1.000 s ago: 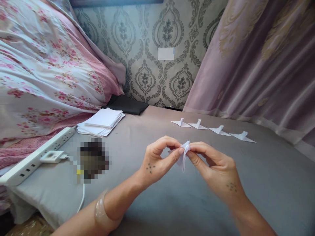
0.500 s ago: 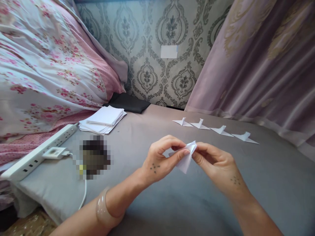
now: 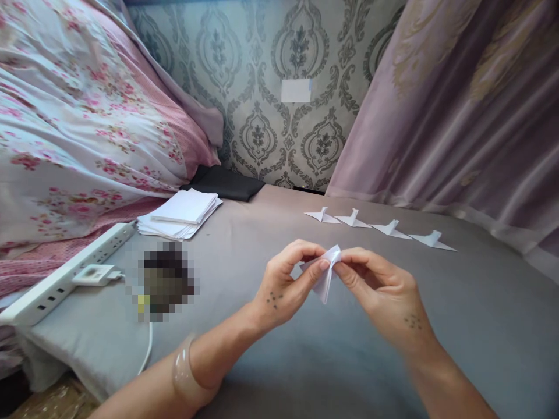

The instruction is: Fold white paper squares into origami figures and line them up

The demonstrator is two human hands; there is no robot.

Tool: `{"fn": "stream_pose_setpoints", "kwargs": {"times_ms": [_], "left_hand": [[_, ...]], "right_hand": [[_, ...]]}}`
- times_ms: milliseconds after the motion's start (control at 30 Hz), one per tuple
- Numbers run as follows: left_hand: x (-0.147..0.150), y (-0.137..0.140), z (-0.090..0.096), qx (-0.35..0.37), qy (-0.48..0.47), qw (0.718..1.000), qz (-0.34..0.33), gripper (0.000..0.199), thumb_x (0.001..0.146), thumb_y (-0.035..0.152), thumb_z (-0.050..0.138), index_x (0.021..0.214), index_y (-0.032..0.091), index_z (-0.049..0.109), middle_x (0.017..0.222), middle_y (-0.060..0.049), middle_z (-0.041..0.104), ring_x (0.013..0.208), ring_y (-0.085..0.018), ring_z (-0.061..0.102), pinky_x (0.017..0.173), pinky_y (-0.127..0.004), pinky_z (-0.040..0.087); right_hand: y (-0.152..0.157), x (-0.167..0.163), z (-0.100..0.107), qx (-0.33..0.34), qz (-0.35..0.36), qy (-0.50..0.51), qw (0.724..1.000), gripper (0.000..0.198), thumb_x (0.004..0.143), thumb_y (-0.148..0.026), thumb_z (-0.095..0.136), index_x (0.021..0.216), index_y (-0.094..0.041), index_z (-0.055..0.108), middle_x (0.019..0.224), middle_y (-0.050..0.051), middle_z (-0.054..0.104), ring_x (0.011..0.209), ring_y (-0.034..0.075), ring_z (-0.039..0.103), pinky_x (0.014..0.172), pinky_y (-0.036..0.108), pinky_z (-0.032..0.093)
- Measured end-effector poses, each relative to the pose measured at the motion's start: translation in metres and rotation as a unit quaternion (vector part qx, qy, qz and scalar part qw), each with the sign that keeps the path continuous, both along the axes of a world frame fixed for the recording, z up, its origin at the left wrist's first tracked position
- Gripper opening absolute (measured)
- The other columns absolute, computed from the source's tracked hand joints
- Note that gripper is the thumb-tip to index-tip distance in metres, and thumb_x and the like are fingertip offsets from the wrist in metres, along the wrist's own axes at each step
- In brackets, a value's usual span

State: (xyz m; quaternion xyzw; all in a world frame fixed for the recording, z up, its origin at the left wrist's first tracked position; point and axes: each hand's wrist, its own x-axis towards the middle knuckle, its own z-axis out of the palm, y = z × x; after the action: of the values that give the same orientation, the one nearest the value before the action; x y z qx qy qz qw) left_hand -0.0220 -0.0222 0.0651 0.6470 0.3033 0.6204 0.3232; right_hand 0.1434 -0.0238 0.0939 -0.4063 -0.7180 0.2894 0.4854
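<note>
Between my two hands, above the grey-covered surface, is a small folded white paper (image 3: 324, 285). My left hand (image 3: 290, 282) pinches it from the left, with the thumb across its near face. My right hand (image 3: 379, 285) is closed with thumb and fingertips on the paper's upper right edge. A pointed flap hangs below the fingers, and parts of the folds are hidden behind them. Beyond my hands, several folded paper birds (image 3: 390, 229) stand in a slanting row on the right.
A stack of white paper (image 3: 181, 209) lies at the back left beside a black flat item (image 3: 229, 183). A white power strip (image 3: 65, 273) with a plugged-in charger (image 3: 96, 275) runs along the left edge. Near it is a pixelated object (image 3: 168, 279). A curtain (image 3: 419, 134) hangs at right.
The folded paper has shifted slightly left and tilted a little between my hands. My right fingertips have moved left with it. The whole view has shifted slightly.
</note>
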Motion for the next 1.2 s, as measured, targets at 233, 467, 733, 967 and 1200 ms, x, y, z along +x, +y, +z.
{"fn": "stream_pose_setpoints", "kwargs": {"times_ms": [233, 467, 733, 967, 1200], "left_hand": [[-0.001, 0.003, 0.004, -0.030, -0.072, 0.995, -0.061, 0.003, 0.084, 0.018, 0.069, 0.086, 0.019, 0.072, 0.084, -0.003, 0.066, 0.078, -0.012, 0.058, 0.073, -0.026, 0.047], [0.003, 0.000, 0.008, -0.108, -0.141, 0.979, -0.103, 0.004, 0.083, 0.022, 0.070, 0.084, 0.018, 0.071, 0.083, -0.002, 0.065, 0.077, -0.011, 0.059, 0.071, -0.024, 0.048], [0.003, 0.001, 0.005, -0.156, -0.184, 0.965, -0.105, 0.007, 0.081, 0.024, 0.073, 0.085, 0.018, 0.071, 0.082, 0.000, 0.067, 0.075, -0.008, 0.059, 0.070, -0.020, 0.049], [-0.001, 0.002, 0.005, -0.158, -0.153, 0.970, -0.108, 0.016, 0.075, 0.024, 0.079, 0.087, 0.019, 0.071, 0.082, 0.000, 0.067, 0.077, -0.009, 0.059, 0.073, -0.021, 0.048], [-0.008, 0.011, 0.005, -0.162, -0.246, 0.952, -0.079, 0.012, 0.078, 0.027, 0.075, 0.085, 0.019, 0.069, 0.081, 0.000, 0.069, 0.073, -0.010, 0.063, 0.068, -0.021, 0.049]], "right_hand": [[-0.001, -0.005, -0.004, -0.029, 0.005, 0.078, 0.996, 0.012, 0.083, -0.030, 0.070, 0.095, -0.030, 0.067, 0.084, -0.004, 0.066, 0.077, 0.010, 0.064, 0.071, 0.021, 0.055], [0.000, -0.008, -0.007, -0.008, -0.026, 0.087, 0.996, 0.017, 0.082, -0.031, 0.072, 0.098, -0.031, 0.067, 0.090, -0.003, 0.066, 0.079, 0.010, 0.064, 0.071, 0.022, 0.056], [-0.006, -0.012, -0.002, 0.061, -0.052, 0.023, 0.997, 0.002, 0.085, -0.026, 0.067, 0.085, -0.025, 0.066, 0.081, -0.004, 0.063, 0.073, 0.007, 0.059, 0.069, 0.018, 0.051], [-0.009, -0.012, -0.002, 0.074, -0.035, 0.003, 0.997, 0.006, 0.088, -0.022, 0.063, 0.090, -0.025, 0.067, 0.082, -0.004, 0.065, 0.075, 0.009, 0.060, 0.071, 0.020, 0.050], [-0.007, -0.016, -0.007, 0.013, -0.021, -0.014, 1.000, 0.006, 0.088, -0.027, 0.063, 0.089, -0.025, 0.068, 0.088, -0.001, 0.065, 0.077, 0.011, 0.060, 0.074, 0.026, 0.051]]}}
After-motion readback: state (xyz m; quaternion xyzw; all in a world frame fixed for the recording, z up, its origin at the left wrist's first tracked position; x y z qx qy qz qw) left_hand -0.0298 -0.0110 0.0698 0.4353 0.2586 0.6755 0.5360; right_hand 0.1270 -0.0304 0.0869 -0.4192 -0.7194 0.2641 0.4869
